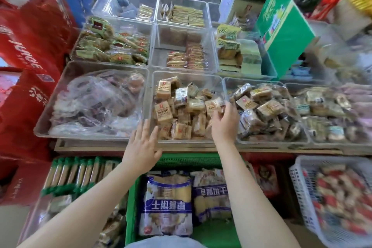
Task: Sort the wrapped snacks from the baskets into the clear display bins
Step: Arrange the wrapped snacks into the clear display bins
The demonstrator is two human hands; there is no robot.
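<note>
Several clear display bins stand in rows on a low shelf. The front middle bin (pixel 150 94) holds a heap of small brown wrapped snacks (pixel 163 109). My right hand (pixel 225 122) reaches into that bin at its right side and pinches one wrapped snack (pixel 218 102) with its fingertips. At the bin's near left corner hovers my left hand (pixel 142 147), fingers straight and spread, holding nothing. Below the shelf a green basket (pixel 131 207) holds large blue and white snack bags (pixel 168 201).
A white basket (pixel 302 187) of red and white wrapped snacks sits at the lower right. Neighbouring bins hold plastic-bagged cakes (pixel 94 102) on the left and clear-wrapped pastries (pixel 265 110) on the right. Red cartons (pixel 30 50) stand along the left. A green box (pixel 281 26) leans behind.
</note>
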